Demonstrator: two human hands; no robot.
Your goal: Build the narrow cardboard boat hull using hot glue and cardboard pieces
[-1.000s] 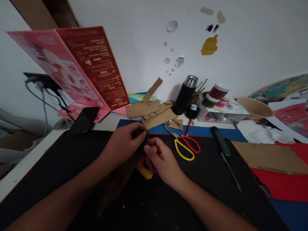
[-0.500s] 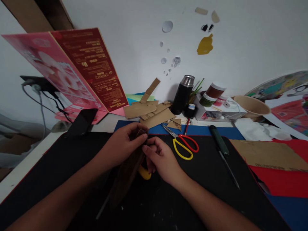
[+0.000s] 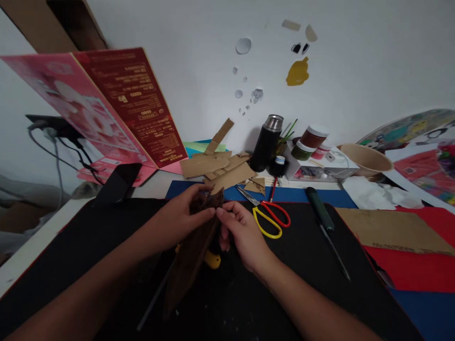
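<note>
Swung around since the earlier frame, with more of its face being shown and its upper end being raised above the fingertips, a dark brown piece [image 3: 192,258] is being held tilted over a black mat [image 3: 302,289] on the desk [image 3: 31,258]. Its upper part is being gripped by the left hand [image 3: 182,215], thumb against fingers, while its edge near the top is being pinched by the curled thumb and fingers of the right hand [image 3: 242,233]. Beneath, a yellow object [image 3: 212,260] and a grey rod [image 3: 154,299] are being partly covered; whether either is being touched by the piece cannot be told. Should the edge be pressed too hard between the two thumbs, creasing or tearing is being risked, if the material is as thin as it looks. Slipping is being invited should either pinch be loosened, and the yellow object could be knocked by the hanging lower end. Scissors [image 3: 259,203] are being left just beyond the right hand, where they could be nudged by its knuckles.
</note>
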